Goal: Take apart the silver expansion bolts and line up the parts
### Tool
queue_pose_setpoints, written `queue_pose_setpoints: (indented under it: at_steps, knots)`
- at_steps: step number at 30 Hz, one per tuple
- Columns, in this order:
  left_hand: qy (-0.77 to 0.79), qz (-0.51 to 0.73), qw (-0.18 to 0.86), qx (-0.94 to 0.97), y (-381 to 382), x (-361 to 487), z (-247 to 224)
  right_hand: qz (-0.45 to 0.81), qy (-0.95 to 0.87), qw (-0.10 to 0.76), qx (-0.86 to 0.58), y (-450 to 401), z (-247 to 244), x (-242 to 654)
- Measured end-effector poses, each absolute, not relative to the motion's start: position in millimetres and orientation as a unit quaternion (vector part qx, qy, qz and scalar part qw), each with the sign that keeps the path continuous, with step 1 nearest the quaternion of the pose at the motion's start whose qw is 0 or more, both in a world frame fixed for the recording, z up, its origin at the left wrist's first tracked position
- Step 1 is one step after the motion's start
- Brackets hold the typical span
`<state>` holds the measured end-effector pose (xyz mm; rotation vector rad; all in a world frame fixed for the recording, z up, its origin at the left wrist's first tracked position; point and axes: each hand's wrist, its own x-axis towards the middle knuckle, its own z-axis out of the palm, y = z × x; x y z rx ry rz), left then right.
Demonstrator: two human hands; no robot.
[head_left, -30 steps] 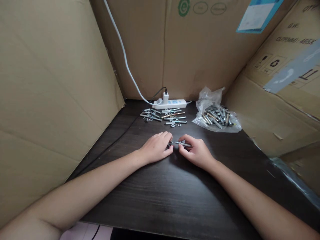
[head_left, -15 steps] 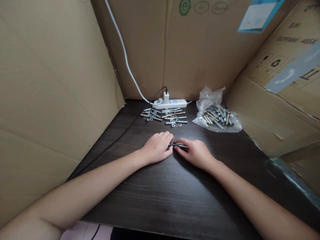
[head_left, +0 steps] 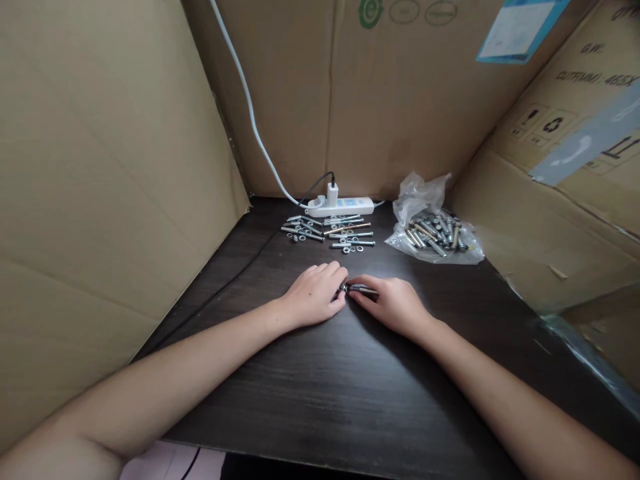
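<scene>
Over the middle of the dark table, my left hand [head_left: 315, 293] and my right hand [head_left: 397, 305] almost meet at the fingertips. Between the thumb and fingers of my right hand lies a metal expansion bolt [head_left: 364, 290], roughly level, pointing left. My left fingers are closed around its left end, where a small shiny ring-like part shows; whether that is a nut or a washer I cannot tell. Beyond my hands, several bolts [head_left: 353, 245] with loose washers and nuts [head_left: 347, 251] lie in rows. A clear plastic bag [head_left: 473, 252] at the right holds more expansion bolts [head_left: 435, 233].
A white power strip [head_left: 367, 207] with a plugged-in charger [head_left: 332, 194] sits behind the bolts. Its black cable [head_left: 235, 275] runs along the left of the table [head_left: 320, 393]. Cardboard walls stand at the left [head_left: 110, 167], back [head_left: 285, 100] and right [head_left: 565, 227].
Both hands stay in nearly the same place, closed on the bolt. The small ring-like part between the fingertips shows slightly farther right.
</scene>
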<state>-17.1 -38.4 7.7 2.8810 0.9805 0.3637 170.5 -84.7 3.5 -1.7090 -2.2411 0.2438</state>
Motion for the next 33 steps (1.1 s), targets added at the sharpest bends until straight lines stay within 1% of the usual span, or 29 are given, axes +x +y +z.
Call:
queue_pose_setpoints:
  at_steps: [13,22,28,33]
  knots:
    - [0.320,0.128,0.035,0.938,-37.3,-17.4,5.4,0.078,-0.761,0.140,-0.628,-83.6,9.0,174.7]
    - [0.330,0.146,0.061,0.931,-38.6,-18.1,5.5,0.090,-0.744,0.187,-0.635,-85.5,12.4,173.8]
    - [0.280,0.144,0.094,0.945,-35.2,-18.8,5.3,0.094,-0.744,0.206,-0.629,-85.4,9.8,174.5]
    - [0.276,0.144,0.129,0.941,-34.6,-19.1,7.0,0.097,-0.741,0.217,-0.629,-86.3,11.8,174.9]
